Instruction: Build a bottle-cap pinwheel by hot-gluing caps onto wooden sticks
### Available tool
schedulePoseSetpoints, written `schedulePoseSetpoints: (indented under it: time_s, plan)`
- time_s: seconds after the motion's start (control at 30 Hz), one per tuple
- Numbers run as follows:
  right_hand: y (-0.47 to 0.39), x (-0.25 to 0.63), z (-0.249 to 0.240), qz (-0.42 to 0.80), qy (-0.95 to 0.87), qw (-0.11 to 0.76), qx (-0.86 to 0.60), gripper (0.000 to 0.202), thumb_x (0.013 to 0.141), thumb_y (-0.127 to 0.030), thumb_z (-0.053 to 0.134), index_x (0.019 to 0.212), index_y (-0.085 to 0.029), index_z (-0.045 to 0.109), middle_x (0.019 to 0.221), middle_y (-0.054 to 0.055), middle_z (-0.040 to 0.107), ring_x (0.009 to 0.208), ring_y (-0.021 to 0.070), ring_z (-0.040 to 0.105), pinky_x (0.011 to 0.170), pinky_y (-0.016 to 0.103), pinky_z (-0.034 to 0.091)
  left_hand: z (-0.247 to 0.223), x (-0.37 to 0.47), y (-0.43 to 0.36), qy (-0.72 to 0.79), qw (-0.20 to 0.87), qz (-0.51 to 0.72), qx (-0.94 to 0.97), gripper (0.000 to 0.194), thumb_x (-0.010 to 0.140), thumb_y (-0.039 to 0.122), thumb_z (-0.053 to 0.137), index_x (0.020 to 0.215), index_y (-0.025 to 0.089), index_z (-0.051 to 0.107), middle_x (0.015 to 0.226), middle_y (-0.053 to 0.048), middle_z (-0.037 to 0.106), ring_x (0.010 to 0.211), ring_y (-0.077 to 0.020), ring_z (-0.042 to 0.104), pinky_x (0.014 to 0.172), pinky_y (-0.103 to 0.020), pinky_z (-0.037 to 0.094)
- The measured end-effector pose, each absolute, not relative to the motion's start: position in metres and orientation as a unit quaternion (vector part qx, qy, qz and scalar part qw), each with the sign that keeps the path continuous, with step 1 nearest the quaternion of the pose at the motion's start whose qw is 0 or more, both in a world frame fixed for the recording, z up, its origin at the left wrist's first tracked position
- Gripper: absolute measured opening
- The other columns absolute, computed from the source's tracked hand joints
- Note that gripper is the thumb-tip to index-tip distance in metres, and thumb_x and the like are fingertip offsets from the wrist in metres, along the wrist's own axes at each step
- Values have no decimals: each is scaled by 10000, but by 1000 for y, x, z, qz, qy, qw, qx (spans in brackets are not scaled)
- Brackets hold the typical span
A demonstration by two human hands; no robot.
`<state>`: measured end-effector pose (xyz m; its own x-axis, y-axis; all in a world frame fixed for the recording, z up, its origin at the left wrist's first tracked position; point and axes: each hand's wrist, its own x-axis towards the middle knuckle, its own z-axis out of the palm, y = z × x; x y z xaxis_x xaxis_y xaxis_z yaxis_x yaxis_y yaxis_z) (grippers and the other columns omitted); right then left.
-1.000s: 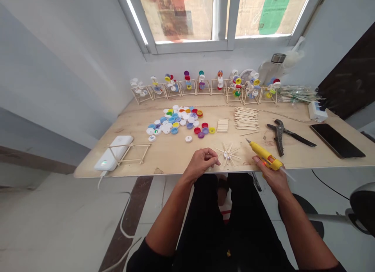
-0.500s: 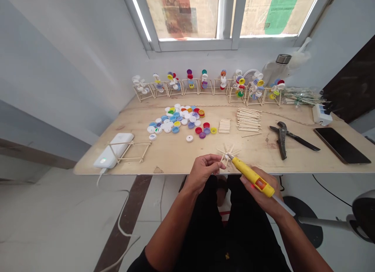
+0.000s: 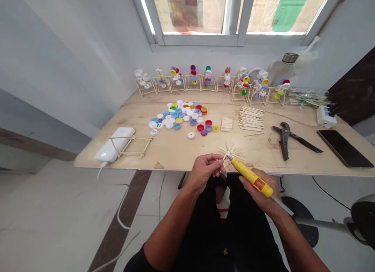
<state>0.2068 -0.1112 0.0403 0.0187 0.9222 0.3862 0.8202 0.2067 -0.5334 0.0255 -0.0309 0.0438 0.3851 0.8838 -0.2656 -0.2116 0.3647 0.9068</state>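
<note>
My right hand (image 3: 262,188) is wrapped round a yellow hot glue gun (image 3: 252,177) with a clear glue stick (image 3: 283,204) coming out of its rear. The gun's metal nozzle points at the middle of a star of thin wooden sticks (image 3: 231,151) near the table's front edge. With thumb and fingers pinched, my left hand (image 3: 208,168) grips one of the star's sticks; whether that stick is joined to the rest I cannot tell. Behind the star lie a small stack of short sticks (image 3: 226,124) and a larger pile of longer sticks (image 3: 251,118).
Coloured bottle caps (image 3: 178,115) are heaped mid-table. A stick frame (image 3: 133,147) leans by a white power bank (image 3: 115,144) at left. Pliers (image 3: 284,141) and a phone (image 3: 345,148) lie at right. Stick-and-cap wheels on stands (image 3: 208,82) line the wall, beside a power strip (image 3: 326,116).
The view has shifted slightly. My hands stay close together at the star, with the glue gun's nozzle still at its middle and my left fingers still pinched.
</note>
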Motion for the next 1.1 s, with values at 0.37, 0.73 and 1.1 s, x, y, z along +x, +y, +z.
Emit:
schedulePoseSetpoints:
  time_s: [0.37,0.73,1.1]
  plan:
    - [-109,207,41,47,-697,339,-630,269,833,-375,547,625,-212,499,564,-14,533,507,122,494,520,249,376,43,26,-30,405,714,383,423,281,652,326,729,829,116,669,566,-21,648,426,-59,453,440,-193,336]
    - [-109,208,42,35,-700,326,-634,314,836,-407,543,599,-214,476,521,-31,497,478,107,470,507,238,367,47,25,-32,411,709,384,426,299,639,347,734,819,115,673,558,-23,643,429,-62,452,437,-196,340]
    - [-110,207,44,24,-699,326,-636,341,836,-401,545,567,-219,437,504,-34,481,467,106,458,501,240,356,49,26,-33,427,690,383,441,277,638,335,719,809,124,667,543,-8,628,426,-63,445,446,-202,343]
